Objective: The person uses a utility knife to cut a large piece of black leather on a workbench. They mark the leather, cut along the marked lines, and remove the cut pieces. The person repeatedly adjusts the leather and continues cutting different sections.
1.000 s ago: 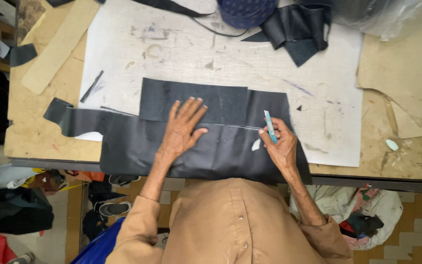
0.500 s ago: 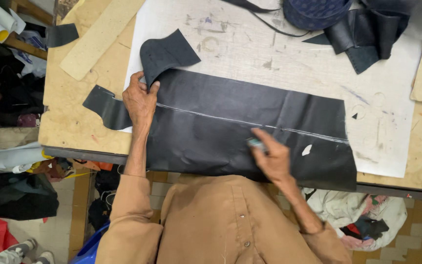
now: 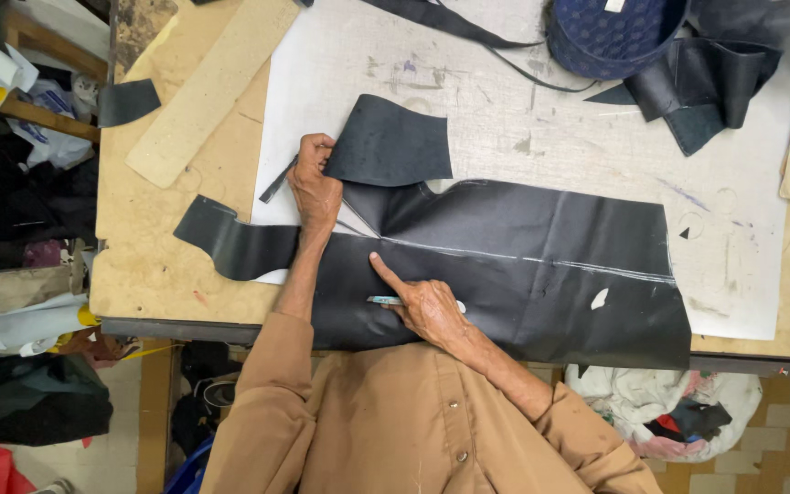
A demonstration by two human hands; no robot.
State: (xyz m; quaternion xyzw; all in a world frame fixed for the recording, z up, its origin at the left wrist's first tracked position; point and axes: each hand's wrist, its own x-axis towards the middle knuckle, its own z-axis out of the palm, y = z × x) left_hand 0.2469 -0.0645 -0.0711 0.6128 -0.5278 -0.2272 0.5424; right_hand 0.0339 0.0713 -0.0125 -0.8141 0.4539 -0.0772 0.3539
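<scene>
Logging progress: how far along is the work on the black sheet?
Done: a chalk line runs across the black sheet. In hand: left hand folds back the sheet's corner flap; right hand holds a light-blue marker, forefinger on the sheet. No cut along the line shows yet.

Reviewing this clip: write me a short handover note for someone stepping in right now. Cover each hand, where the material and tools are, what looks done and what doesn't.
Left hand: gripping the folded-up corner flap of the black sheet, lifting it off the white paper.
Right hand: index finger pressed on the sheet near the chalk line, holding a small light-blue marking tool.
The sheet lies across the workbench, its near edge at the bench edge.
Done: a pale line runs across the sheet.
Left: the sheet shows no cut along that line; the flap is not laid flat.
</scene>
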